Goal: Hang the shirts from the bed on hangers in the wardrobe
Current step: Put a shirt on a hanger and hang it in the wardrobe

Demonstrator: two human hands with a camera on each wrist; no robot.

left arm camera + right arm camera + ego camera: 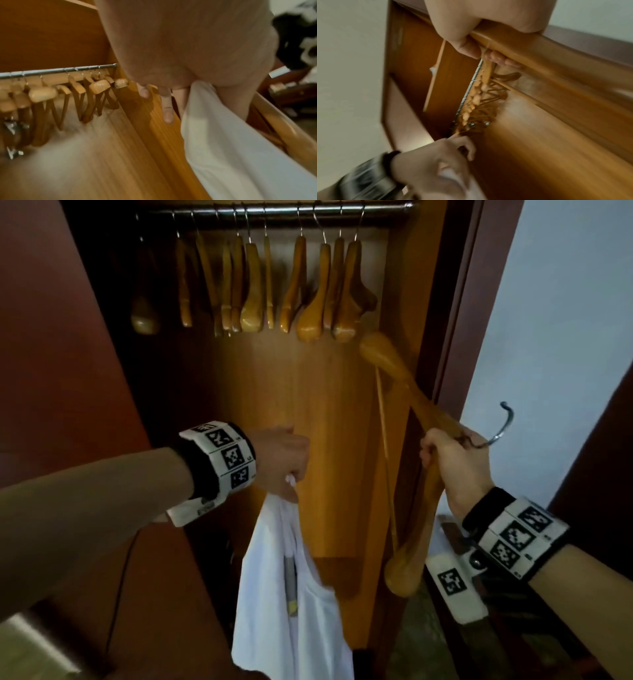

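Note:
My left hand [284, 462] pinches the top of a white shirt [291, 594], which hangs down in front of the open wardrobe; in the left wrist view the shirt [240, 148] drapes below the palm while some fingers [167, 108] stick out straight. My right hand [452, 463] grips a wooden hanger [404, 392] at its middle, off the rail, tilted with its metal hook [503, 426] pointing right. The right wrist view shows fingers [501, 59] curled round the hanger's [539, 54] bar. The two hands are apart, the shirt left of the hanger.
Several empty wooden hangers [253, 285] hang on the metal rail [274, 208] at the wardrobe top. A dark red door [61, 337] stands at the left, the door frame [455, 320] and a pale wall [565, 302] at the right. Below the rail the wardrobe interior is open.

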